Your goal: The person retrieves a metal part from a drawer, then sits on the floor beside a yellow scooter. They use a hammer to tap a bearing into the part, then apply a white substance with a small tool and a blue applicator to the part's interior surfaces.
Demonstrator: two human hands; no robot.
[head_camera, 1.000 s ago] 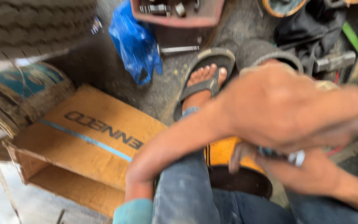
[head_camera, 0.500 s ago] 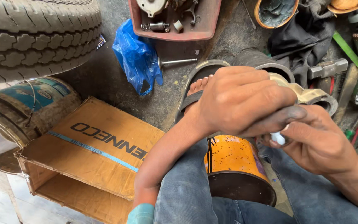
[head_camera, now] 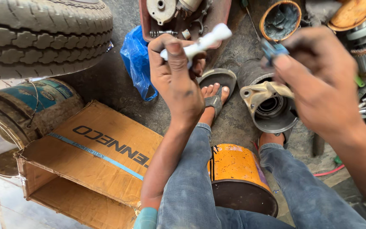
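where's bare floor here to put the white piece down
The barest patch is the grey floor between the tyre, the blue bag and the cardboard box. A narrower strip lies between the sandalled foot and the metal housing. The top and right edge are crowded with the red tray and motor parts.

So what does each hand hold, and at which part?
The left hand grips a white tube around its lower end. The right hand pinches a small blue piece at one end with its fingertips.
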